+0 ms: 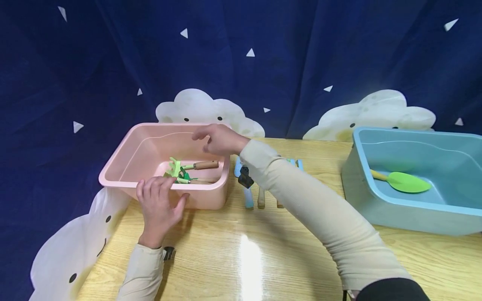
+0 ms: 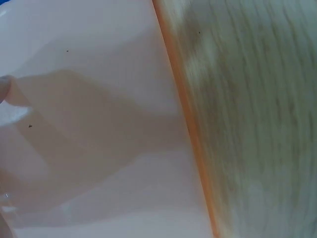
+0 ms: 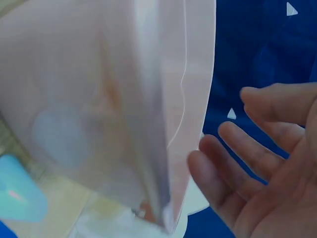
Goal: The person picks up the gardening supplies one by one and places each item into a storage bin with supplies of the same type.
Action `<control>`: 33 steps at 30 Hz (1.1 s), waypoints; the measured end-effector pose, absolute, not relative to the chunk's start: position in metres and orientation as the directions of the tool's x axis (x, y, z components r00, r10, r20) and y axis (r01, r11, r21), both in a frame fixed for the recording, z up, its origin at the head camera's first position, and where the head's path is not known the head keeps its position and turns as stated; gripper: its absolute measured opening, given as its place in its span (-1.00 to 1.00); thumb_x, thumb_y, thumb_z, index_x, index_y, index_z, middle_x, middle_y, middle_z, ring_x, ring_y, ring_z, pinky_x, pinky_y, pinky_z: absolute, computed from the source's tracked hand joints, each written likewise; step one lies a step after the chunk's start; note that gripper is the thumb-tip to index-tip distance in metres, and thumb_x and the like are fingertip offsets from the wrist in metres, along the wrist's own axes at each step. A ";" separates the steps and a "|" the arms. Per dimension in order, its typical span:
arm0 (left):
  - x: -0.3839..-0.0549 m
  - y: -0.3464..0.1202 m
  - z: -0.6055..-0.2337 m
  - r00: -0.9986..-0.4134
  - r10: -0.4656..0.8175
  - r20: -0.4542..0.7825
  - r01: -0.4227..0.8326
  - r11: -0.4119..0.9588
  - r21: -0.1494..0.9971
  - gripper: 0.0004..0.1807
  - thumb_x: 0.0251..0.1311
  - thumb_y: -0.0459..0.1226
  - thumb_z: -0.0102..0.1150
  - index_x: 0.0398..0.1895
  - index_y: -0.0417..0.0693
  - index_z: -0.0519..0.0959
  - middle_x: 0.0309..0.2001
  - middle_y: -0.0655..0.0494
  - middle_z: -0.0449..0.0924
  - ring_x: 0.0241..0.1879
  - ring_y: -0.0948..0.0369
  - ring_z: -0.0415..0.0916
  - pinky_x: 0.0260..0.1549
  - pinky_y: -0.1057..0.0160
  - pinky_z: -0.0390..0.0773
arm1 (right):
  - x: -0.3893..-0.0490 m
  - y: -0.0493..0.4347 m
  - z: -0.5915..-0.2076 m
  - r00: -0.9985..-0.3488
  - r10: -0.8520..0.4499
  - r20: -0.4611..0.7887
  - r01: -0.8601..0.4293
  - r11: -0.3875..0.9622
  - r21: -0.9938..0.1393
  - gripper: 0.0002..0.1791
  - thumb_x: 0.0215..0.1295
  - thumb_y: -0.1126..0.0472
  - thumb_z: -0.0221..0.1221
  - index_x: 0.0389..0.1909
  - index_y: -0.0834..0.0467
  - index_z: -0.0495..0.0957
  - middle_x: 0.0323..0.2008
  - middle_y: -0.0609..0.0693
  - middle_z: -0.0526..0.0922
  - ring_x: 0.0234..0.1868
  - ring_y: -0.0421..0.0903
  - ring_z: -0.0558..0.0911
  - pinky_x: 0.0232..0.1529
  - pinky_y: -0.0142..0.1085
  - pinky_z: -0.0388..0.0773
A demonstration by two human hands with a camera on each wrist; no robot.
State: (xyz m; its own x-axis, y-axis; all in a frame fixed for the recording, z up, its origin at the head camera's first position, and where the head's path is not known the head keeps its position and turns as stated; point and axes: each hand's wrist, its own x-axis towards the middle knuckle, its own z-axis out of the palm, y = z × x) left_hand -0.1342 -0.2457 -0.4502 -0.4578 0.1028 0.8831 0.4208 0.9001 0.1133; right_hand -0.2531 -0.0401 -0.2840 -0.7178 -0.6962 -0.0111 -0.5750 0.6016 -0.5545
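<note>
My left hand (image 1: 160, 207) holds the near rim of a pink plastic basin (image 1: 129, 152), fingers over the rim and thumb against the outer wall. In the left wrist view, the basin's wall (image 2: 99, 124) fills much of the picture. My right hand (image 1: 222, 140) is above the basin's right end, fingers apart and loosely bent. Nothing is in that hand (image 3: 277, 163) in the right wrist view. Inside the basin lie a light green rake (image 1: 174, 167) with a wooden handle (image 1: 206, 164) and other green tools, partly hidden by the near rim.
A blue basin (image 1: 421, 213) stands on the right, holding a green trowel (image 1: 408, 182) with a yellow handle. Between the basins, several tool handles (image 1: 261, 198) lie on the wooden table (image 1: 211, 251), partly under my right arm. A dark blue curtain (image 1: 286, 71) hangs behind.
</note>
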 end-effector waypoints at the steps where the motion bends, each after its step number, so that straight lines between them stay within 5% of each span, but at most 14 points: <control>1: -0.134 -0.245 -0.450 -0.456 0.104 0.884 0.422 0.900 0.112 -0.44 -0.07 -0.09 0.26 0.01 -0.22 0.52 -0.11 -0.20 0.50 0.01 -0.14 0.32 0.40 0.00 -0.03 | -0.254 -0.036 -0.285 -0.731 -0.682 -0.007 -0.557 0.603 -0.572 -0.52 0.25 0.37 0.12 0.22 0.13 0.54 0.24 0.07 0.60 0.17 -0.01 0.63 0.15 -0.26 0.55; 13: -0.134 -0.245 -0.453 -0.437 0.088 0.895 0.432 0.893 0.123 -0.44 -0.09 -0.10 0.29 -0.01 -0.23 0.53 -0.12 -0.19 0.51 0.00 -0.14 0.32 0.27 -0.19 0.07 | -0.249 0.010 -0.294 -0.783 -0.617 0.081 -0.530 0.594 -0.605 -0.59 0.31 0.30 0.09 0.18 0.16 0.55 0.20 0.08 0.61 0.07 0.03 0.65 0.17 -0.17 0.54; 19: -0.135 -0.244 -0.452 -0.440 0.090 0.893 0.435 0.892 0.125 -0.44 -0.08 -0.09 0.27 -0.01 -0.23 0.53 -0.12 -0.19 0.50 0.00 -0.14 0.32 0.36 -0.10 0.03 | -0.237 0.036 -0.305 -0.780 -0.612 0.130 -0.560 0.591 -0.580 -0.60 0.31 0.28 0.12 0.17 0.19 0.55 0.18 0.09 0.62 0.07 0.08 0.65 0.20 -0.12 0.52; 33: -0.136 -0.242 -0.452 -0.429 0.079 0.900 0.436 0.890 0.130 -0.46 -0.04 -0.06 0.22 -0.03 -0.24 0.53 -0.13 -0.21 0.51 -0.01 -0.14 0.31 0.45 0.05 -0.09 | -0.203 0.074 -0.311 -0.834 -0.550 0.045 -0.377 0.507 -0.775 -0.66 0.38 0.17 0.12 0.14 0.05 0.58 0.17 -0.03 0.61 0.03 -0.06 0.66 0.03 -0.19 0.60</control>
